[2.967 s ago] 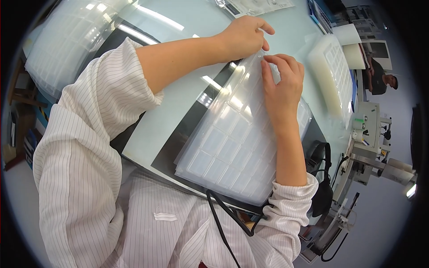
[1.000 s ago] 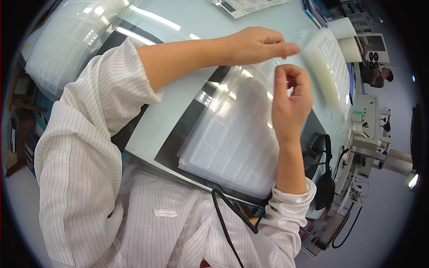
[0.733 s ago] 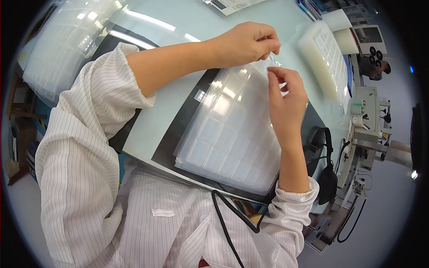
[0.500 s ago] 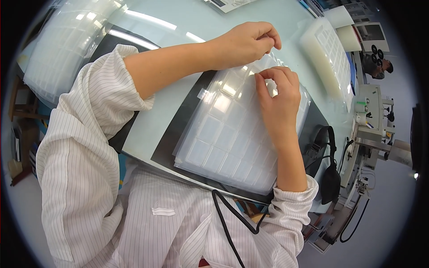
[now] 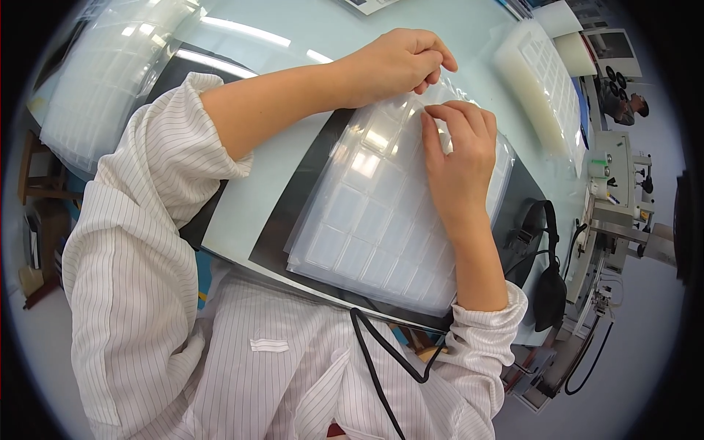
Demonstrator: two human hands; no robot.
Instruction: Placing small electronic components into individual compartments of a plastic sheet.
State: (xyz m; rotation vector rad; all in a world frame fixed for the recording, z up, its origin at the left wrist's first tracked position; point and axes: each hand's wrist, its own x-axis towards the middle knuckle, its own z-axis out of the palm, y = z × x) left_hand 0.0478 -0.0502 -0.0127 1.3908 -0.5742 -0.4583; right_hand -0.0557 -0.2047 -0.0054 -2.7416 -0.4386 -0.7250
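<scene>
Right hand (image 5: pixel 458 158) pinches the clear tray stack (image 5: pixel 381 220) top sheet; left hand (image 5: pixel 396 62), fingers curled, steadies its far edge.

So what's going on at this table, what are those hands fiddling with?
A person in a striped white coat is working over a stack of clear plastic trays with rows of small square pockets, lying on a black mat on a pale table. The left hand pinches at the stack's far edge, and the right hand rests on top with fingertips by the same spot. More trays lie off to the right.
</scene>
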